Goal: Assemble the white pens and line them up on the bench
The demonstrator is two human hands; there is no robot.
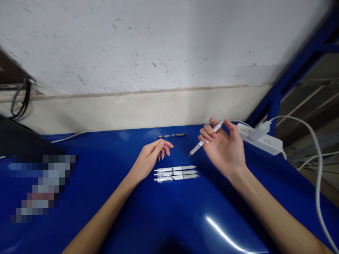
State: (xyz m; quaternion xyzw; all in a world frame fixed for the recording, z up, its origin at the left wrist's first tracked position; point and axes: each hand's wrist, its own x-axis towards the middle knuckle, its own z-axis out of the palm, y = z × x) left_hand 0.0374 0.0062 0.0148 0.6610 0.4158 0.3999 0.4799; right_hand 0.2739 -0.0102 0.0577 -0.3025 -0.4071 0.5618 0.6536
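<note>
My right hand (224, 148) is raised above the blue table (159, 218), palm turned up, and its fingers and thumb grip a white pen (205, 139) whose tip points down and left. My left hand (150, 157) rests on the table with fingers loosely curled and apart, holding nothing. Just right of it, three white pens (176, 173) lie side by side in a neat row, tips to the right. A darker pen (171, 135) lies alone farther back near the table's far edge.
A white power strip (261, 139) with a plugged adapter and white cables sits at the right rear. A blue metal frame (296, 67) rises at right. A white wall stands behind. A dark object and a blurred patch lie at left.
</note>
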